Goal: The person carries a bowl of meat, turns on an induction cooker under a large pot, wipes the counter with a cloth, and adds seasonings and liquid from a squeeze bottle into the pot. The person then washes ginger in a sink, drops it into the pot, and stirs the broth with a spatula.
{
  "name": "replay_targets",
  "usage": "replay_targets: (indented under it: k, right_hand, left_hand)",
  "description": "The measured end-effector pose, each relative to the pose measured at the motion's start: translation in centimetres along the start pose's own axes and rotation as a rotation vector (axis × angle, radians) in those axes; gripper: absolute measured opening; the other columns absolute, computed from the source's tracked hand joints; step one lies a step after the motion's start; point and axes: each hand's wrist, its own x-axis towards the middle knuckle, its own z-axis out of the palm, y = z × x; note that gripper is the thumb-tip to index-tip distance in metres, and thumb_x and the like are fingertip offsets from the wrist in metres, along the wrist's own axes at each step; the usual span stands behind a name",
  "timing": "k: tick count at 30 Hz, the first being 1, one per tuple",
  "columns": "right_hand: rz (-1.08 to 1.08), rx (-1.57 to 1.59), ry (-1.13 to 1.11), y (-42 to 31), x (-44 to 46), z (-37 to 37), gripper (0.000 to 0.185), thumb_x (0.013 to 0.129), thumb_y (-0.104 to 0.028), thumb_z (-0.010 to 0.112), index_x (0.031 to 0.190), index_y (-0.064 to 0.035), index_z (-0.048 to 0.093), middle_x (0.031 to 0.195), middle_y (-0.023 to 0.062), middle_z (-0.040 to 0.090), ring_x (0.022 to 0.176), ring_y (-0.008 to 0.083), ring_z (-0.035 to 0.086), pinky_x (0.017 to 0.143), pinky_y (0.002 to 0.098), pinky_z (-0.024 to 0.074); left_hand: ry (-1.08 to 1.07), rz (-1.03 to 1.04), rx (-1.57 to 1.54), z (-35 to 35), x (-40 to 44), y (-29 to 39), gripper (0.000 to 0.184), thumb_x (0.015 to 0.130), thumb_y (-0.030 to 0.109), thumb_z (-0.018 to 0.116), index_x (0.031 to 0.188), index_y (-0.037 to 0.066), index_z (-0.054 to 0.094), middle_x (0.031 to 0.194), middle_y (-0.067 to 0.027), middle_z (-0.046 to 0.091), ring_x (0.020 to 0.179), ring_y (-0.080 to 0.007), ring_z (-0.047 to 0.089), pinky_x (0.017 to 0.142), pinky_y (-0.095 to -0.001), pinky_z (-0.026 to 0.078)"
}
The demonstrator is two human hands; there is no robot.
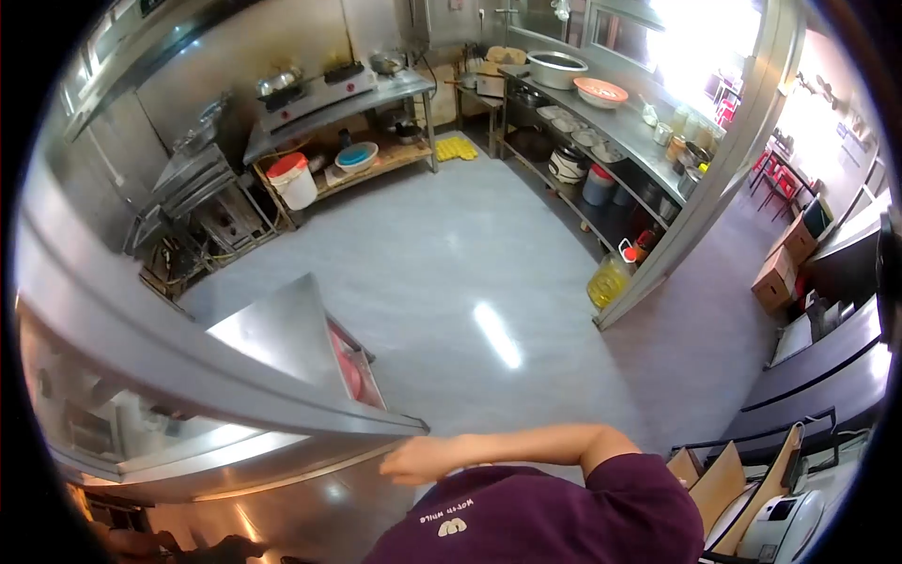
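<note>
My right hand (421, 461) is in front of my maroon shirt (536, 517), with the bare forearm reaching across from the right. Its fingers look curled together, and what they hold, if anything, is hidden. Just beyond the hand is the lower end of a curved-looking metal frame (348, 418). A shiny metal surface (310, 498) lies to the left of the hand. My left hand does not show.
A steel table (282, 329) stands ahead left. Farther off are a stove (319, 99), a white bucket (296, 188) and a shelved counter (620, 122). A yellow oil jug (608, 282) stands by the metal post (695, 216). Cardboard boxes (775, 279) are at right.
</note>
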Motion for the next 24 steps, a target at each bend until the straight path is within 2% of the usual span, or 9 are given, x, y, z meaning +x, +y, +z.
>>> replay_targets:
  k: [2, 7, 10, 13, 15, 16, 17, 22, 24]
  right_hand:
    - [0.097, 0.024, 0.007, 1.0, 0.3, -4.7, 0.02, 0.079, -0.022, 0.052, 0.084, -0.0026, 0.05, 0.082, 0.0159, 0.056, 0.079, 0.0349, 0.056, 0.066, 0.0457, 0.045]
    - [0.182, 0.009, 0.172, 13.0, -0.5, -15.4, 0.029, 0.084, -0.023, 0.049, 0.108, -0.0083, 0.052, 0.101, 0.0153, 0.056, 0.089, 0.034, 0.055, 0.073, 0.0425, 0.0454]
    - [0.659, -0.135, 0.2, 26.3, -6.9, -20.2, 0.033, 0.083, -0.02, 0.051, 0.115, -0.0143, 0.051, 0.104, 0.0147, 0.057, 0.09, 0.0335, 0.056, 0.076, 0.041, 0.0459]
    - [0.941, -0.412, 0.57, 42.7, -26.4, -17.5, 0.029, 0.084, -0.019, 0.05, 0.107, -0.0028, 0.054, 0.104, 0.0202, 0.056, 0.091, 0.0361, 0.055, 0.076, 0.042, 0.0458]
    - [1.601, -0.479, 0.228, 43.2, -39.1, -16.9, 0.022, 0.081, -0.017, 0.047, 0.09, -0.0021, 0.061, 0.089, 0.0192, 0.061, 0.083, 0.0329, 0.06, 0.066, 0.041, 0.0481]
    - [1.897, -0.033, 0.891, 37.4, -37.9, -19.0, 0.024, 0.08, -0.021, 0.049, 0.089, -0.0013, 0.06, 0.085, 0.0157, 0.062, 0.07, 0.0288, 0.061, 0.057, 0.0385, 0.0478]
    - [1.992, 0.041, 0.955, 36.6, -40.2, -19.1, 0.024, 0.079, -0.022, 0.05, 0.088, -0.002, 0.06, 0.084, 0.0153, 0.062, 0.07, 0.0286, 0.061, 0.057, 0.0389, 0.0477]
    - [1.999, 0.132, 0.44, 42.7, -41.9, -19.9, 0.022, 0.077, -0.025, 0.051, 0.082, -0.0055, 0.06, 0.081, 0.0135, 0.061, 0.069, 0.0276, 0.06, 0.058, 0.0404, 0.0475]
    - [1.831, 0.043, 0.153, 46.8, -40.7, -20.2, 0.022, 0.076, -0.026, 0.051, 0.079, -0.0069, 0.06, 0.079, 0.0127, 0.061, 0.069, 0.0272, 0.059, 0.059, 0.041, 0.0474]
  left_hand:
    - [-0.053, 0.066, 0.104, 3.1, 2.5, 4.4, 0.018, 0.079, 0.025, 0.053, 0.076, 0.007, 0.054, 0.07, -0.0111, 0.054, 0.063, -0.026, 0.053, 0.06, -0.0399, 0.044]
    - [-0.11, 0.149, 0.272, 10.0, 9.2, 12.8, 0.019, 0.079, 0.026, 0.052, 0.08, 0.007, 0.057, 0.075, -0.012, 0.057, 0.067, -0.0273, 0.055, 0.063, -0.041, 0.045]
    - [-0.087, 0.141, 0.344, 12.3, 14.3, 15.7, 0.021, 0.079, 0.026, 0.052, 0.083, 0.007, 0.058, 0.077, -0.0126, 0.058, 0.069, -0.0282, 0.056, 0.065, -0.0416, 0.045]
    - [-0.074, 0.058, 0.427, 14.2, 18.1, 17.6, 0.023, 0.079, 0.027, 0.051, 0.086, 0.007, 0.06, 0.08, -0.0131, 0.059, 0.072, -0.029, 0.057, 0.066, -0.0423, 0.045]
    - [-0.072, -0.002, 0.452, 15.2, 19.6, 19.1, 0.024, 0.079, 0.027, 0.051, 0.088, 0.007, 0.06, 0.082, -0.0135, 0.06, 0.074, -0.0296, 0.058, 0.067, -0.0427, 0.046]
    - [-0.074, -0.029, 0.458, 15.8, 20.3, 19.8, 0.025, 0.079, 0.027, 0.051, 0.089, 0.007, 0.061, 0.083, -0.0137, 0.061, 0.074, -0.0298, 0.058, 0.068, -0.0429, 0.046]
    - [-0.076, -0.049, 0.451, 16.4, 21.2, 20.5, 0.026, 0.079, 0.027, 0.051, 0.09, 0.006, 0.061, 0.084, -0.0139, 0.061, 0.075, -0.0301, 0.058, 0.068, -0.0431, 0.046]
    - [0.063, 0.06, 0.348, 18.3, 31.2, 28.9, 0.03, 0.079, 0.028, 0.05, 0.094, 0.006, 0.064, 0.088, -0.0148, 0.063, 0.079, -0.0315, 0.06, 0.071, -0.0442, 0.047]
    - [0.338, 0.212, 0.485, 17.6, 37.4, 35.0, 0.042, 0.085, 0.034, 0.043, 0.112, 0.005, 0.054, 0.11, -0.018, 0.056, 0.099, -0.0332, 0.054, 0.086, -0.0439, 0.041]
